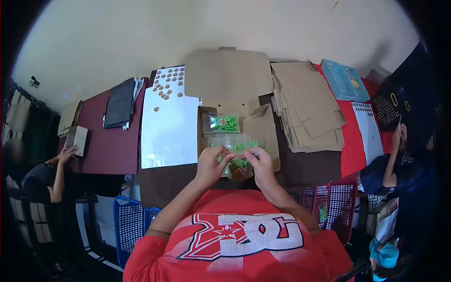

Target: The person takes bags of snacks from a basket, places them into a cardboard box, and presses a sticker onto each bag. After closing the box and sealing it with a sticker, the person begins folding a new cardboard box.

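My left hand point(212, 164) and my right hand point(261, 165) are close together, fingertips pinching the top edge of a clear plastic bag point(240, 165). Green pieces and a round label show in the lower part of this bag. It is held over the near side of an open cardboard box point(268, 126), whose lid point(228, 73) stands up at the back. Inside the box, a labelled bag of green pieces point(227, 124) lies toward the far side. Another clear bag point(216, 141) with green pieces lies nearer, partly hidden by my hands.
A white sheet point(169, 136) with rows of round stickers lies left of the box. Flat cardboard pieces point(310, 108) are stacked to the right. Blue point(129, 221) and maroon point(345, 202) crates flank me. People work at both sides; one holds a small box point(79, 140).
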Available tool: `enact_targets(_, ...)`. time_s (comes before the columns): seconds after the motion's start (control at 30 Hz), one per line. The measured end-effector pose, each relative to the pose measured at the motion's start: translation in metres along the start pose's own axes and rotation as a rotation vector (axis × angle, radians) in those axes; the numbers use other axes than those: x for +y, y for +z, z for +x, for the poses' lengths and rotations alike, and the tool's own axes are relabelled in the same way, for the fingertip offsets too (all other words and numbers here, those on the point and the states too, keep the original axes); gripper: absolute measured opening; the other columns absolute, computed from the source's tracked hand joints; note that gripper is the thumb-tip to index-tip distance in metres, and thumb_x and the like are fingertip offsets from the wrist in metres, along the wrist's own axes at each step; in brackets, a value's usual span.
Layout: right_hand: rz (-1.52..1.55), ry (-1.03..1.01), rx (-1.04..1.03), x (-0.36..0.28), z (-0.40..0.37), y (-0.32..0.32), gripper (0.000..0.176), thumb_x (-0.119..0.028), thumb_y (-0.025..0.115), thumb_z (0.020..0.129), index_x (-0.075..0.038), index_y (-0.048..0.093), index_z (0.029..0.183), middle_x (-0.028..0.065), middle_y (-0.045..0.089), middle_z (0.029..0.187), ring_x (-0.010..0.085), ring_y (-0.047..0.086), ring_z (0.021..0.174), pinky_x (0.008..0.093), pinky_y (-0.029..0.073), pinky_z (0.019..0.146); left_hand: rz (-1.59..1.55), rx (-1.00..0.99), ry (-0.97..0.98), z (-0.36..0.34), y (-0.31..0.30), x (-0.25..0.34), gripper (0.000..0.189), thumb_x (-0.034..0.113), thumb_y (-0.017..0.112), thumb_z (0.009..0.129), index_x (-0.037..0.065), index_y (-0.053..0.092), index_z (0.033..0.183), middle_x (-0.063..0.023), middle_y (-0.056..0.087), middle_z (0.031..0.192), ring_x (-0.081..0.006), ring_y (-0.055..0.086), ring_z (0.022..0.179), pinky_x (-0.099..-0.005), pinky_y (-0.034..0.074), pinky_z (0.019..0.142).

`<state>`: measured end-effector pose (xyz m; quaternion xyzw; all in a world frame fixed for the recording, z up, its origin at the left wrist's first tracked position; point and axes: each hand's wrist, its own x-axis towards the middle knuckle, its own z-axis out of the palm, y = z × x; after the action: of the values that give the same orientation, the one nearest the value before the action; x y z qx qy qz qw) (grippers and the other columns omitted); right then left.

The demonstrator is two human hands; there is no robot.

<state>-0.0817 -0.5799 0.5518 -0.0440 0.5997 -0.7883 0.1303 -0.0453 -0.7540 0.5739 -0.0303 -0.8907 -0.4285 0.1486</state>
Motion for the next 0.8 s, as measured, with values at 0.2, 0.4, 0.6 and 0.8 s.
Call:
enact_targets(0.2,-0.147,-0.087,-0.279,-0.029,0.006,-0.024,0.026,-0.015,0.050,0.098,0.005,0.066,0.101,0.0103,0.069,0.096,0.0125,0.062,0.091,0.0275,0.047,0.084,-0.362,-0.209,-0.002,0.014,-0.022,-0.007,0.015,0.016,0.061,0.090,0.004,0.066,0.084,-0.0071,0.068,0.081,-0.0224,0.061,0.079,-0.0344,0.042,0.085)
enact_targets(0.4,-0.282,-0.202,-0.114,-0.046,0.013,-0.033,0.023,-0.012,0.054,0.096,0.004,0.065,0.108,0.0084,0.069,0.098,0.0127,0.062,0.092,0.0242,0.049,0.079,-0.133,0.219,0.001,0.014,0.012,0.016,0.041,0.016,0.066,0.086,0.002,0.046,0.118,-0.0167,0.050,0.126,-0.0335,0.050,0.112,-0.0402,0.039,0.094)
enact_targets(0.6,-0.321,-0.367,-0.297,-0.041,0.013,-0.040,0.030,-0.016,0.064,0.090,-0.001,0.063,0.116,0.0130,0.063,0.112,0.0173,0.063,0.097,0.0287,0.054,0.075,-0.365,0.023,-0.017,0.004,0.032,0.057,0.043,0.014,0.067,0.086,0.001,0.045,0.121,-0.0169,0.048,0.127,-0.0319,0.048,0.119,-0.0398,0.038,0.101)
enact_targets(0.8,-0.343,-0.255,0.016,-0.008,0.023,-0.061,0.066,-0.016,0.084,0.072,-0.007,0.040,0.121,0.0035,0.043,0.106,0.0115,0.047,0.086,0.0251,0.043,0.077,-0.524,0.003,-0.170,-0.003,0.059,0.068,0.014,0.004,0.057,0.092,0.000,0.053,0.105,-0.0135,0.051,0.119,-0.0212,0.053,0.113,-0.0304,0.047,0.090)
